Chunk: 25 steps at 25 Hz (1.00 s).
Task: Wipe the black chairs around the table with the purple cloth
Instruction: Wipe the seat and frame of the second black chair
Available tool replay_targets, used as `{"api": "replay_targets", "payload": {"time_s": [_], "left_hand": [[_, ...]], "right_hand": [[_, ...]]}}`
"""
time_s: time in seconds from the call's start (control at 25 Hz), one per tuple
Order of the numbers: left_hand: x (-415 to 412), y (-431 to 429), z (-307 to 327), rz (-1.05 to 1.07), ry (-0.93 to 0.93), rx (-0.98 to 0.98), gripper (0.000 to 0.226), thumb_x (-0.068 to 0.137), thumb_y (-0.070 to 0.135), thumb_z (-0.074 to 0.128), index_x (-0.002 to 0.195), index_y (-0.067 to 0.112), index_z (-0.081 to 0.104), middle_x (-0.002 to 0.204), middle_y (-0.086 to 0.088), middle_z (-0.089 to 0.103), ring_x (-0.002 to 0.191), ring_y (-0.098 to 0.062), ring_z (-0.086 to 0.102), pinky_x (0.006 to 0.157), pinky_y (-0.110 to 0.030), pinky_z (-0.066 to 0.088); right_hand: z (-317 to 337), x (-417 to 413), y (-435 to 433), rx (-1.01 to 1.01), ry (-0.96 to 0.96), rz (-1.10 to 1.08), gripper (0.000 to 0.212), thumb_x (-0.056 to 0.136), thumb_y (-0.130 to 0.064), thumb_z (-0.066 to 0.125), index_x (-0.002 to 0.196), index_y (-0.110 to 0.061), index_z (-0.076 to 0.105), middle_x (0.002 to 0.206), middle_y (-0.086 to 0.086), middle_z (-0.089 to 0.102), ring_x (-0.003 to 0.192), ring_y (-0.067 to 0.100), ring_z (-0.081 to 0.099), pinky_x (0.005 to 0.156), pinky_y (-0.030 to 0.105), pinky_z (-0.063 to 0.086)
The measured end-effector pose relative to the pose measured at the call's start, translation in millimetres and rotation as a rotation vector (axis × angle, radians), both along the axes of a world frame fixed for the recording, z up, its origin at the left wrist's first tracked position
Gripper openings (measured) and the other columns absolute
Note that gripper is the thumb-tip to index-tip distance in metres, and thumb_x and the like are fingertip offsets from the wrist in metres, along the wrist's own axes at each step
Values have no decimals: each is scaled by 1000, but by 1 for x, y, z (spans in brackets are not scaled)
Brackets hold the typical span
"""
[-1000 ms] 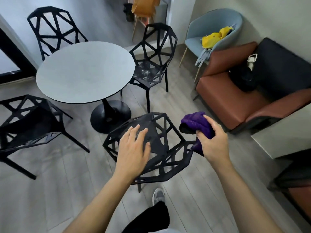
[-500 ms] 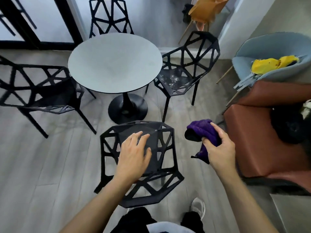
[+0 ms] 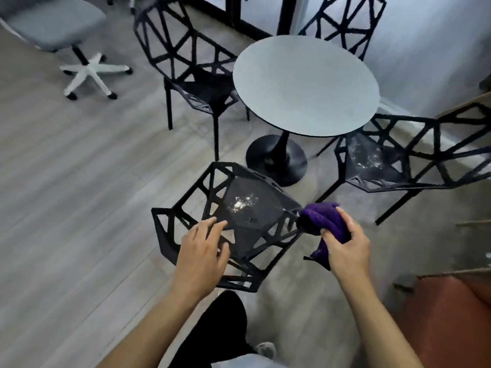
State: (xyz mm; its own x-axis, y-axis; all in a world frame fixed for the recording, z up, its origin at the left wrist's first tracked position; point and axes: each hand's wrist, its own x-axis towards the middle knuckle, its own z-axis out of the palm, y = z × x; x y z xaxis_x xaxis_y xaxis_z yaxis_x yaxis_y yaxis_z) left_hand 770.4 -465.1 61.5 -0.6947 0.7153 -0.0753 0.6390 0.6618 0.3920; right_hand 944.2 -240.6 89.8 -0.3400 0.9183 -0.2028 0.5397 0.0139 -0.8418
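I think the wiping had hardly begun. The nearest black chair (image 3: 239, 221) had white crumbs (image 3: 243, 203) in the middle of its seat. The black chair on the right (image 3: 385, 166) had white specks on its seat too. The left chair (image 3: 196, 83) and the far chair (image 3: 342, 19) behind the round table (image 3: 305, 86) were too dark to tell.

The purple cloth (image 3: 324, 219) was bunched in the right hand (image 3: 348, 251), with the fingers and thumb curled tight round it. It sat at the right edge of the nearest seat and was not on the crumbs yet. Its long way ran from that edge back toward the person, and a small tail hung below the hand.

The left hand (image 3: 202, 256) lay on the near edge of that seat, fingers straight and a bit apart.
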Motion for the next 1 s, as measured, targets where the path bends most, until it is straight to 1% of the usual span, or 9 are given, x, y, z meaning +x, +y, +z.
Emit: {"api": "replay_targets", "payload": {"time_s": [0.08, 0.16, 0.32, 0.44, 0.52, 0.6, 0.68, 0.8, 1.0], "left_hand": [[5, -5, -6, 94, -15, -16, 56, 95, 43, 33, 139, 18, 59, 138, -4, 58, 128, -23, 53, 110, -41, 42], [4, 1, -18, 146, -35, -31, 55, 95, 42, 34, 137, 18, 59, 137, -4, 59, 126, -23, 54, 108, -41, 44], [-1, 35, -47, 159, -108, -53, 53, 96, 43, 34, 139, 21, 55, 141, -3, 55, 127, -22, 52, 108, -41, 45], [-11, 62, -71, 168, -115, -86, 54, 97, 44, 31, 141, 22, 52, 144, -2, 52, 132, -21, 50, 110, -40, 44], [-20, 77, -90, 236, -142, -108, 53, 99, 44, 33, 144, 22, 51, 147, -2, 50, 134, -23, 48, 111, -41, 43], [-26, 93, -112, 320, -179, -131, 52, 99, 42, 40, 146, 23, 48, 151, -2, 46, 138, -24, 44, 114, -42, 39], [-30, 111, -135, 405, -213, -141, 51, 98, 39, 45, 147, 24, 47, 153, -2, 45, 138, -25, 42, 115, -43, 38], [-34, 146, -175, 514, -242, -150, 50, 98, 35, 49, 147, 23, 46, 153, -2, 44, 140, -26, 41, 116, -43, 35], [-31, 194, -242, 675, -254, -195, 52, 103, 35, 42, 154, 27, 33, 160, 1, 31, 147, -22, 28, 121, -38, 25]], "right_hand": [[-11, -16, 8, -26, -39, 89, 58, 88, -3, 70, 139, -29, 58, 123, -5, 61, 107, 10, 60, 101, 33, 51], [-25, -31, 17, -45, -66, 174, 59, 88, -4, 70, 139, -30, 57, 125, -6, 59, 109, 10, 59, 102, 36, 50], [-58, -49, 40, -54, -126, 283, 64, 87, -5, 72, 134, -45, 56, 124, -11, 59, 109, 11, 63, 99, 36, 54], [-90, -61, 61, -76, -178, 365, 69, 86, -6, 73, 127, -59, 54, 118, -17, 60, 98, 24, 70, 87, 43, 60], [-115, -75, 79, -81, -193, 412, 67, 87, -4, 72, 128, -54, 55, 116, -15, 60, 96, 22, 70, 77, 36, 62], [-136, -91, 99, -86, -238, 483, 63, 89, -1, 68, 132, -44, 54, 114, -11, 58, 90, 4, 66, 66, 20, 58], [-160, -109, 119, -48, -295, 575, 61, 89, -4, 68, 135, -41, 53, 112, -15, 55, 91, -1, 62, 78, 25, 57], [-202, -136, 153, -3, -392, 714, 61, 88, -13, 70, 141, -37, 52, 115, -18, 52, 105, 12, 59, 97, 41, 51], [-264, -178, 205, 142, -485, 1055, 57, 85, -23, 66, 140, -30, 54, 113, -7, 55, 101, 16, 59, 89, 38, 53]]}}
